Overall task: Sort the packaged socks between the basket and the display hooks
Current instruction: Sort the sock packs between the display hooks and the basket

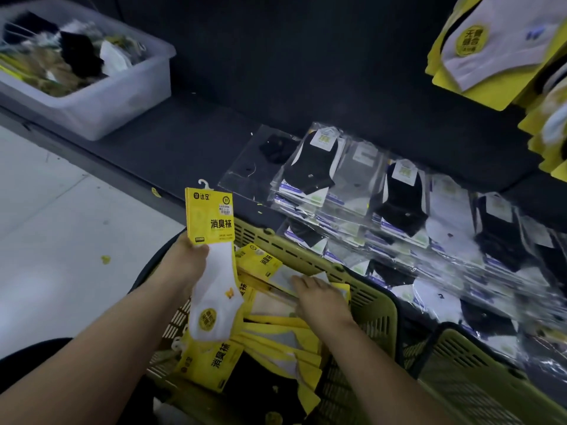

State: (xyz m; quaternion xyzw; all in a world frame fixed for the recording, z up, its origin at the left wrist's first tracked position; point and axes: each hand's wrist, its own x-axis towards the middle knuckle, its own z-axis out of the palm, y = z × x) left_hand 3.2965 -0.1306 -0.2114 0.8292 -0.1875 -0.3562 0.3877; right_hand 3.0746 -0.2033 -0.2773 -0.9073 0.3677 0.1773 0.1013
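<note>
over the basket (372,305), the left hand (187,259) holds one sock pack (211,222) upright. thumb and fingers pinch it just under its yellow card, with white socks hanging below and a small plastic hook at the top. the right hand (319,299) reaches down into the basket, palm down, with fingers nearly straight and resting flat on the loose packs (276,342) piled there. it grips nothing that shows. those packs lie overlapping at mixed angles, yellow cards and pale socks together. a second basket (478,375) sits just beside the first, to the right. behind both, on a dark shelf (196,142), clear-bagged socks (399,197) in black, grey and white lie in overlapping rows. a clear bin (122,96) of blurred items stands at the shelf's far left. more yellow-backed packs (491,47) hang at upper right, well apart from the held one.
</note>
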